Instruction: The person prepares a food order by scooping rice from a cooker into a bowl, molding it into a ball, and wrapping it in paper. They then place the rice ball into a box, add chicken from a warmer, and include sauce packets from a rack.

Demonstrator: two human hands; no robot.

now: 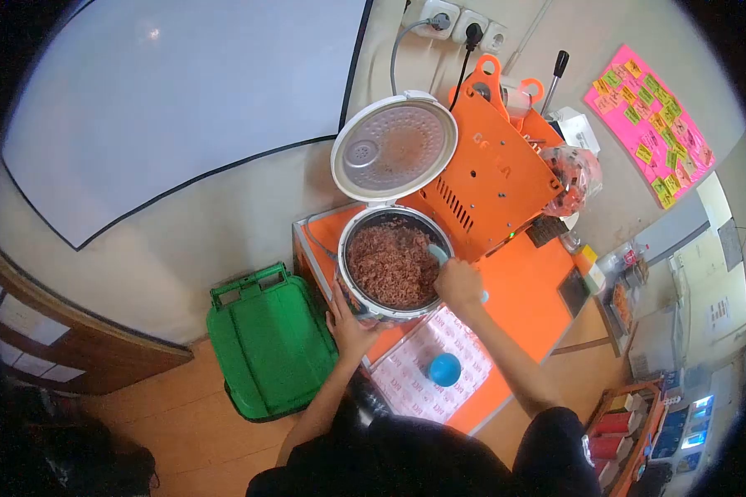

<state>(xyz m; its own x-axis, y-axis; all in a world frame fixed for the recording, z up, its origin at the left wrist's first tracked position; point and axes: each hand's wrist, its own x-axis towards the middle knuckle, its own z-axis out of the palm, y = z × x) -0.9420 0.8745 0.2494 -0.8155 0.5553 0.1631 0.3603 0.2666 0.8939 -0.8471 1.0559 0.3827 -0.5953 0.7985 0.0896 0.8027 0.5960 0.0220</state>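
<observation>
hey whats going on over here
A person stands at an open rice cooker full of reddish-brown rice. Their right hand holds a pale blue paddle in the rice, while the left hand rests against the cooker's side. The lid is up. A blue cup sits nearby.

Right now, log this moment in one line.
left hand: on cooker side | right hand: holds paddle in rice | lid: open | blue cup: on mat
</observation>
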